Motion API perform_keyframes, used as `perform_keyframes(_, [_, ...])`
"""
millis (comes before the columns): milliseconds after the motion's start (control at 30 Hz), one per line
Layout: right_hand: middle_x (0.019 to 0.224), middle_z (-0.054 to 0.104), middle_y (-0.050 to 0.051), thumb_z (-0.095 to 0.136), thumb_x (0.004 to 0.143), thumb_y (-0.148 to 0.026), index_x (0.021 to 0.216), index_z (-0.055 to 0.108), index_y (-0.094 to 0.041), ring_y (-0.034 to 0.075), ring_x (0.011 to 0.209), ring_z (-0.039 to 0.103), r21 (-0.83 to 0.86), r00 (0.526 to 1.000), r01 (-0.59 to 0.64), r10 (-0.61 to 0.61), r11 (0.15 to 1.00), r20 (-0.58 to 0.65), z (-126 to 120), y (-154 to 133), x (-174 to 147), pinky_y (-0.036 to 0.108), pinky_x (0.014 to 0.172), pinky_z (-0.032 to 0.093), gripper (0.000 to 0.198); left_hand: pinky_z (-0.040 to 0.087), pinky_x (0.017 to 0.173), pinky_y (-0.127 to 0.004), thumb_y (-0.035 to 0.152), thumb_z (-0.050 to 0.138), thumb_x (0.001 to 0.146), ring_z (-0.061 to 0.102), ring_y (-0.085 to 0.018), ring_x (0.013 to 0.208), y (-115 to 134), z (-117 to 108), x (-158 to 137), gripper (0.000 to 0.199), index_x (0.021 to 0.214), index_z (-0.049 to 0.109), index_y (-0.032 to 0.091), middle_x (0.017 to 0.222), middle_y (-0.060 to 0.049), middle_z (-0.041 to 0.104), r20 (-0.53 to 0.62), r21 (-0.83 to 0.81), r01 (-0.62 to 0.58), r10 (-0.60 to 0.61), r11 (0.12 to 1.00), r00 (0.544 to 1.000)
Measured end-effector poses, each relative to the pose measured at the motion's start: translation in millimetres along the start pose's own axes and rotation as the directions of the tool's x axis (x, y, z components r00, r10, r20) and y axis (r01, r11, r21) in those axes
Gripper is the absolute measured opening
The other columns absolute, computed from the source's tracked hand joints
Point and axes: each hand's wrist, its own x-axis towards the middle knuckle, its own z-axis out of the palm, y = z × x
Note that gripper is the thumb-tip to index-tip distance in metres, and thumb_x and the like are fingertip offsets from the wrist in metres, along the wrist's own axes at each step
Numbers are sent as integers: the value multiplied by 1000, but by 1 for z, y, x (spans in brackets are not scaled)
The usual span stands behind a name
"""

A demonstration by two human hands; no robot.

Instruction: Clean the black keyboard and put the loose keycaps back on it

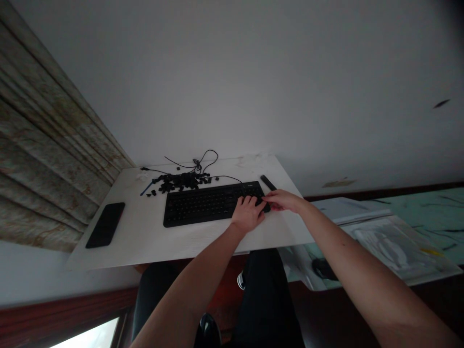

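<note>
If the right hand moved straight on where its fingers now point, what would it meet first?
Probably the left hand, at the right part of the keyboard; whether the right hand touches the left is unclear.

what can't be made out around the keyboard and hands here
All in the head view:
Keyboard: right part partly covered by the left hand; any key markings too small.
Right hand: whether it pinches anything, too small to tell.
Loose black pieces: overlapping, too small to count.
</note>
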Motion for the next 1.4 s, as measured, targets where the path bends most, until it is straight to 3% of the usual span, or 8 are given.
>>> perform_keyframes(267, [89, 70, 6, 79, 73, -44, 94, 68, -18, 13, 69, 61, -35, 972, 182, -174, 983, 158, -10, 15, -7, 23, 60, 50, 36, 37, 101, -49, 39, 45, 97, 49, -30, 115, 0, 0, 1, 42, 135, 54, 25, 123, -11, 57, 11, -12, 4, -4, 1000, 1000])
perform_keyframes(533, [95, 70, 7, 81, 71, -40, 100, 66, -18, 13, 71, 59, -64, 972, 185, -172, 981, 162, -9, 18, -1, 23, 59, 46, 39, 37, 101, -48, 40, 42, 98, 48, -29, 116, -1, -1, 1, 44, 139, 52, 27, 124, -10, 57, 13, -23, 21, -21, 999, 1000])
perform_keyframes(900, [88, 69, 5, 80, 71, -31, 101, 63, -19, 11, 66, 58, -36, 982, 162, -158, 986, 105, -6, 21, -1, 23, 56, 44, 37, 36, 104, -47, 41, 44, 97, 48, -30, 119, -3, 3, 2, 51, 143, 47, 19, 128, -13, 57, 14, -57, 49, -48, 997, 999])
perform_keyframes(1100, [71, 57, -4, 78, 71, -32, 117, 56, -23, 11, 59, 54, 13, 945, 327, -327, 945, 19, 2, 30, -9, 23, 53, 42, 52, 36, 105, -47, 42, 47, 95, 50, -30, 118, -4, 6, 2, 48, 134, 52, 14, 127, -13, 59, -6, -83, 69, -70, 994, 998])
perform_keyframes(1233, [66, 53, -5, 74, 73, -38, 111, 64, -20, 10, 53, 50, -58, 929, 365, -368, 929, -48, 8, 33, -12, 24, 48, 39, 43, 37, 103, -47, 42, 46, 96, 50, -29, 116, -4, 6, 1, 43, 128, 56, 15, 124, -13, 60, -21, -79, 57, -59, 995, 998])
perform_keyframes(1400, [68, 61, 0, 75, 71, -38, 103, 69, -17, 11, 52, 51, -7, 938, 330, -328, 944, -109, 8, 31, -7, 25, 48, 40, 38, 38, 103, -47, 42, 47, 95, 50, -30, 115, -3, 5, 2, 41, 124, 58, 15, 122, -12, 61, -9, -72, 68, -69, 995, 998])
